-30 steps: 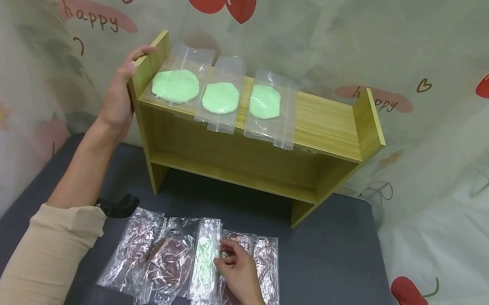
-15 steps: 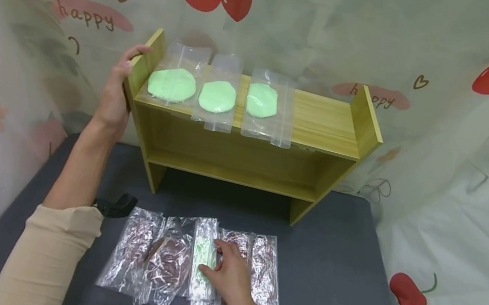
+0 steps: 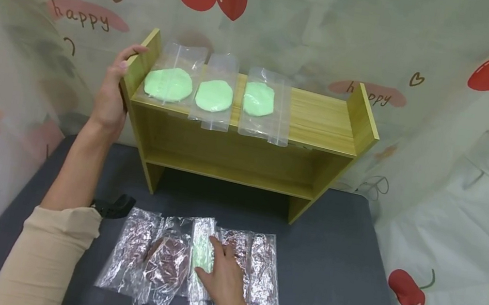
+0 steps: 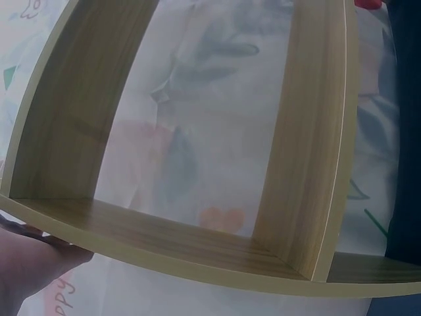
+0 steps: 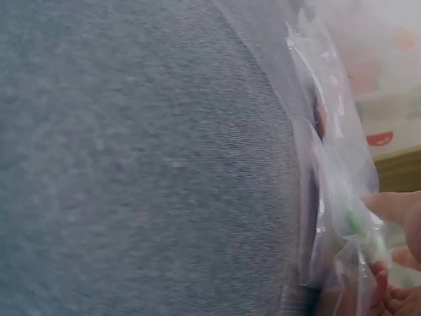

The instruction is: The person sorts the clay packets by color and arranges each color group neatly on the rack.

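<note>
My left hand point(image 3: 112, 95) grips the upper left side panel of a wooden shelf point(image 3: 229, 174), fingers over its outer edge. In the left wrist view, part of that hand point(image 4: 39, 266) shows against the shelf's side board. My right hand point(image 3: 227, 275) lies over a clear plastic bag point(image 3: 201, 250) with pale green stuff inside, thumb and forefinger spread across it. The right wrist view shows fingers point(image 5: 395, 207) touching the plastic; the other fingertips are partly hidden. Three zip bags with flat green rounds point(image 3: 168, 84) lie along the shelf's top board.
To the left of the green bag lie clear bags with dark reddish-brown contents point(image 3: 168, 264); more bags point(image 3: 263, 275) lie to its right. All rest on a dark grey table point(image 3: 320, 283). A printed curtain point(image 3: 300, 19) hangs behind and beside the shelf.
My right hand has moved slightly left onto the green bag, its thumb and forefinger spreading apart. The left hand stays on the shelf, and the bags remain in place.
</note>
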`<state>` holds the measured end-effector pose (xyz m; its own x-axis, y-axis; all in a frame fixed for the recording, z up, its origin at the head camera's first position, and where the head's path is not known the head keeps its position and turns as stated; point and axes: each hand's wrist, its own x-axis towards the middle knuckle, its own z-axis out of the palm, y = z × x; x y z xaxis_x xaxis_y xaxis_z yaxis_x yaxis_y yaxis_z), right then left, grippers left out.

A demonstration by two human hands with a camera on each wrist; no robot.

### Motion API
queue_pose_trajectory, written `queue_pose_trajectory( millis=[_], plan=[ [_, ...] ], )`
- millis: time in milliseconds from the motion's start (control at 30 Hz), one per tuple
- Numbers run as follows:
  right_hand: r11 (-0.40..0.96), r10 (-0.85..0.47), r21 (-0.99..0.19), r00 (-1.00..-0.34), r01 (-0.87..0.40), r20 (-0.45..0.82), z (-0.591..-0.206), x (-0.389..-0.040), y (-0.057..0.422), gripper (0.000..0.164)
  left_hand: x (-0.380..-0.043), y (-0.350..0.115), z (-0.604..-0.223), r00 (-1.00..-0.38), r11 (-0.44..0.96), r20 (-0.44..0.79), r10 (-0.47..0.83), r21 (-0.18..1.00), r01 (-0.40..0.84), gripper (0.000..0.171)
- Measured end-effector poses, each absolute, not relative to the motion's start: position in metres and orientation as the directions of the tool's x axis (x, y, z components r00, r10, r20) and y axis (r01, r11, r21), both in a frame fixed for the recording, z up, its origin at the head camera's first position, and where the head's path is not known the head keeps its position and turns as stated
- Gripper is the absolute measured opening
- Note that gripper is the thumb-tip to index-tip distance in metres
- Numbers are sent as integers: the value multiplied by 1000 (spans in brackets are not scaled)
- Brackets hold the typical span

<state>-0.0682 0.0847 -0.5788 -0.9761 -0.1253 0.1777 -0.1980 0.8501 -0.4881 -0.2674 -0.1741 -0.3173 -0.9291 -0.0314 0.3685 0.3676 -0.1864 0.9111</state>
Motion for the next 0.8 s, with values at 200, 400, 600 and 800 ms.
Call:
queue_pose_trajectory(
  millis=[200, 400, 600, 800],
  plan=[
    [821, -161, -514, -965, -247, 207, -581, -67, 88, 72, -268, -174, -318, -928, -179, 371, -33, 911, 370, 45],
    [730, -185, -629, -963, -268, 196, -577, -67, 93, 54, -268, -174, -317, -928, -189, 370, -31, 910, 369, 45],
    [655, -164, -721, -974, -225, 156, -573, -70, 98, 49, -268, -173, -317, -929, -190, 369, -26, 911, 367, 46],
    [566, -139, -807, -985, -167, 106, -565, -73, 105, 51, -268, -173, -318, -926, -204, 376, -28, 905, 374, 45]
  ],
)
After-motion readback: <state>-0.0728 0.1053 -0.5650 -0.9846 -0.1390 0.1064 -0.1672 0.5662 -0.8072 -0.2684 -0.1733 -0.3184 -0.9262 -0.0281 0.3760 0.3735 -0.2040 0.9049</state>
